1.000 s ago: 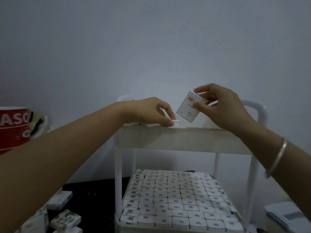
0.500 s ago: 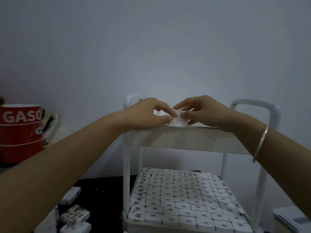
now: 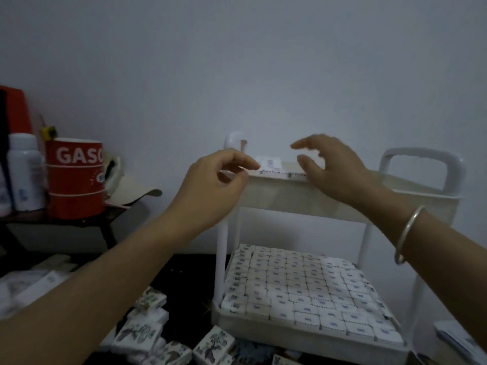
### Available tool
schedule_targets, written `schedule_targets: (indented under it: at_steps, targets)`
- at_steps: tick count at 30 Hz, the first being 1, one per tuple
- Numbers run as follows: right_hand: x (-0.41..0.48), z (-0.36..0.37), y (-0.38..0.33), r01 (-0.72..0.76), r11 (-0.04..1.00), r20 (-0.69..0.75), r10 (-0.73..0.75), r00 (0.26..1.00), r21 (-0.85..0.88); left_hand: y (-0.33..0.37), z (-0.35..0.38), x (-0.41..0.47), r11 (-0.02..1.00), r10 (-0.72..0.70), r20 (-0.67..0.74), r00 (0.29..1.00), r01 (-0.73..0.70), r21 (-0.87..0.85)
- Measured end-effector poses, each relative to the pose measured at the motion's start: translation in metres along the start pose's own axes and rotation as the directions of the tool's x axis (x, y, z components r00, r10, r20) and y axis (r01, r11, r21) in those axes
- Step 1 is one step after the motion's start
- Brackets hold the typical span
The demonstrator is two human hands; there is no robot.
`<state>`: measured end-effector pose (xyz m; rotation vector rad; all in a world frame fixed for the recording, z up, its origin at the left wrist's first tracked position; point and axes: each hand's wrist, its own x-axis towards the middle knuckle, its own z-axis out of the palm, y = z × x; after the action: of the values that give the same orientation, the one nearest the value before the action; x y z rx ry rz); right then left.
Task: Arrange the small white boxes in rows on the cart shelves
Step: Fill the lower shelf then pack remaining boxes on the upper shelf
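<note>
on the top shelf (image 3: 316,192), a white box (image 3: 270,164), blue-printed

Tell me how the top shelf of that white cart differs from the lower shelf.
The lower shelf lies in full view, packed edge to edge with small white boxes in tight rows; the top shelf shows mostly its side wall, with only a few box tops peeking over the rim. The left hand and right hand are at the top shelf; none is at the lower shelf. Both are white trays of one cart.
</note>
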<state>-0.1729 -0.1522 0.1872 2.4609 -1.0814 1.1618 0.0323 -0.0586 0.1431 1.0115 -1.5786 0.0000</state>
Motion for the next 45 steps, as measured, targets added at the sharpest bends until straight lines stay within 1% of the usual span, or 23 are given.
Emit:
schedule_targets:
  at_steps: [1,2,3,4,6,8,9,10,12,13,15,18,20,22,24,28,29,31,34,37,40,43,45]
  targets:
    - [-0.007,0.004,-0.013,0.075,0.997,-0.114,-0.072,0.991,0.026,-0.005,-0.009,-0.011,1.000,0.000,0.000,1.000,0.000,0.007]
    - [-0.015,0.010,-0.029,0.154,0.986,-0.191,-0.140,0.971,0.060,-0.012,-0.019,-0.024,1.000,-0.016,0.004,1.000,0.016,0.012]
    - [-0.024,0.018,-0.046,0.232,0.967,-0.225,-0.205,0.953,0.102,-0.021,-0.029,-0.038,0.999,-0.047,0.008,0.999,0.047,0.013]
    - [-0.033,0.029,-0.064,0.305,0.939,-0.222,-0.268,0.938,0.156,-0.032,-0.040,-0.052,0.995,-0.095,0.013,0.995,0.094,0.015]
    - [-0.052,0.059,-0.097,0.387,0.878,-0.120,-0.368,0.922,0.282,-0.060,-0.063,-0.084,0.972,-0.230,0.025,0.973,0.229,0.050]
    - [-0.069,0.099,-0.124,0.376,0.843,0.062,-0.430,0.901,0.385,-0.090,-0.087,-0.120,0.922,-0.370,0.021,0.929,0.364,0.135]
    - [-0.075,0.120,-0.134,0.340,0.842,0.164,-0.439,0.883,0.419,-0.104,-0.098,-0.138,0.884,-0.435,0.007,0.900,0.426,0.193]
    - [-0.079,0.144,-0.142,0.289,0.856,0.269,-0.427,0.864,0.429,-0.116,-0.110,-0.157,0.841,-0.491,-0.020,0.871,0.480,0.251]
    - [-0.084,0.189,-0.148,0.201,0.917,0.456,-0.351,0.818,0.345,-0.134,-0.128,-0.190,0.755,-0.566,-0.065,0.822,0.549,0.358]
    - [-0.085,0.210,-0.149,0.176,0.944,0.535,-0.305,0.788,0.279,-0.140,-0.134,-0.203,0.720,-0.584,-0.073,0.809,0.557,0.415]
    - [-0.089,0.245,-0.145,0.136,0.971,0.635,-0.233,0.737,0.198,-0.147,-0.140,-0.223,0.684,-0.570,-0.053,0.820,0.509,0.523]
    - [-0.096,0.280,-0.138,-0.003,0.988,0.684,-0.106,0.722,0.156,-0.155,-0.139,-0.234,0.676,-0.486,-0.003,0.874,0.378,0.633]
    - [-0.098,0.297,-0.138,-0.109,0.987,0.719,-0.008,0.695,0.117,-0.163,-0.138,-0.231,0.663,-0.451,0.009,0.893,0.328,0.673]
    - [-0.100,0.309,-0.141,-0.174,0.983,0.756,0.067,0.651,0.063,-0.170,-0.136,-0.227,0.633,-0.474,0.016,0.881,0.328,0.701]
    - [-0.100,0.314,-0.144,-0.194,0.981,0.778,0.106,0.619,0.021,-0.176,-0.131,-0.224,0.601,-0.518,0.028,0.855,0.340,0.723]
    - [-0.097,0.322,-0.144,-0.278,0.959,0.816,0.127,0.564,0.044,-0.184,-0.126,-0.223,0.503,-0.591,0.082,0.802,0.287,0.815]
    - [-0.097,0.323,-0.143,-0.308,0.949,0.817,0.127,0.562,0.064,-0.185,-0.125,-0.223,0.486,-0.600,0.096,0.795,0.266,0.832]
    - [-0.098,0.321,-0.139,-0.349,0.931,0.800,0.131,0.585,0.103,-0.185,-0.124,-0.223,0.473,-0.603,0.105,0.791,0.249,0.845]
    - [-0.101,0.312,-0.132,-0.363,0.918,0.749,0.126,0.650,0.161,-0.183,-0.123,-0.222,0.520,-0.600,0.085,0.796,0.307,0.797]
    - [-0.104,0.293,-0.125,-0.356,0.891,0.709,0.058,0.703,0.280,-0.178,-0.125,-0.219,0.592,-0.628,0.039,0.778,0.445,0.672]
    - [-0.104,0.265,-0.124,-0.290,0.885,0.616,0.004,0.788,0.365,-0.172,-0.130,-0.211,0.670,-0.642,0.033,0.766,0.539,0.511]
    - [-0.100,0.233,-0.123,-0.375,0.798,0.575,0.045,0.817,0.472,-0.158,-0.132,-0.196,0.748,-0.621,0.057,0.782,0.570,0.339]
    - [-0.097,0.211,-0.119,-0.420,0.751,0.564,0.078,0.822,0.509,-0.143,-0.129,-0.181,0.781,-0.594,0.080,0.800,0.550,0.298]
